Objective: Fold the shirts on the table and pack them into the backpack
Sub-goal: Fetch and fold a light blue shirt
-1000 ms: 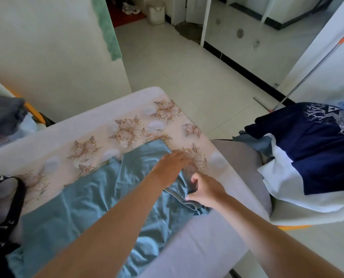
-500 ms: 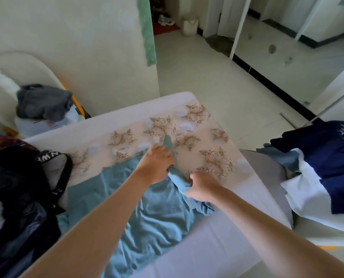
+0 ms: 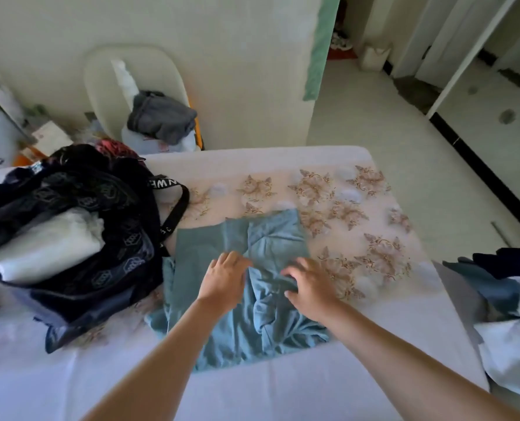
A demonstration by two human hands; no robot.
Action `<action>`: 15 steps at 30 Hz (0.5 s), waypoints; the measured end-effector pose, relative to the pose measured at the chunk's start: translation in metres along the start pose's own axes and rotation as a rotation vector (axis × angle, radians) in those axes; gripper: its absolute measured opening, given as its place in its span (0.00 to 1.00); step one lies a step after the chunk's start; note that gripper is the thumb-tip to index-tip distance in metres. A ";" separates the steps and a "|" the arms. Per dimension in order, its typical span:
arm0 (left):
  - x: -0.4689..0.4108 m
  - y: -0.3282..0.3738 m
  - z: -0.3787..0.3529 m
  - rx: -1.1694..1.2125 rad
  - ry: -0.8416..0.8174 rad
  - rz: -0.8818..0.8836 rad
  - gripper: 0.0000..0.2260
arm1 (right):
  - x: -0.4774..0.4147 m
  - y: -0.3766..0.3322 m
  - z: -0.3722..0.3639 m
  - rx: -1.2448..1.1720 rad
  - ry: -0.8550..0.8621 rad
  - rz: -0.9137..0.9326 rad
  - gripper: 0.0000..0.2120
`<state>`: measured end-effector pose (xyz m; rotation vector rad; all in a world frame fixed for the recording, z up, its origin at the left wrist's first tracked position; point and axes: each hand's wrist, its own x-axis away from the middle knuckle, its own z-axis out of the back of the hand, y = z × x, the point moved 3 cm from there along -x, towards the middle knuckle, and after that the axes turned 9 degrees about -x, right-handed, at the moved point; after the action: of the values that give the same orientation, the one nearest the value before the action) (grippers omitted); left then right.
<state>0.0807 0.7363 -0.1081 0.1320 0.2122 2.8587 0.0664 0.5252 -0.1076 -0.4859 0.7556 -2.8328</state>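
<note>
At the table's [image 3: 283,390] left end the backpack [image 3: 79,238] slumps with its mouth open and a white bundle [image 3: 49,247] inside; its strap [image 3: 176,214] lies just beside the shirt's far left corner. Right of it, at the middle, the blue shirt [image 3: 261,317] lies partly folded and rumpled at the near edge, its long axis running from the person toward the far edge. On its middle the left hand [image 3: 225,281] sits with fingers bent down onto the cloth; whether it pinches a fold I cannot tell. Just right of that, the right hand [image 3: 310,287] lies with fingers spread and fairly straight, pressing the cloth flat and gripping nothing. Since the backpack lies to the left, the left hand is the nearer one for packing. Far right, off the table, a pile [image 3: 504,287] of clothes waits
</note>
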 end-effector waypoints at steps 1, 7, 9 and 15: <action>0.002 0.007 -0.003 0.016 -0.010 -0.020 0.18 | 0.000 0.007 -0.009 0.062 -0.076 0.012 0.33; 0.022 0.028 -0.039 -0.087 -0.192 -0.014 0.24 | 0.010 0.022 -0.035 0.216 -0.307 0.050 0.51; 0.015 0.032 -0.031 -0.072 -0.071 0.048 0.17 | 0.012 0.025 -0.033 0.127 -0.282 0.059 0.48; -0.079 0.046 -0.005 0.097 0.020 0.058 0.14 | -0.020 0.036 0.012 -0.231 0.130 -0.116 0.19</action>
<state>0.1439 0.6703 -0.1115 0.1313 0.3568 2.9085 0.0924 0.4943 -0.1215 -0.3913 1.1228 -2.9206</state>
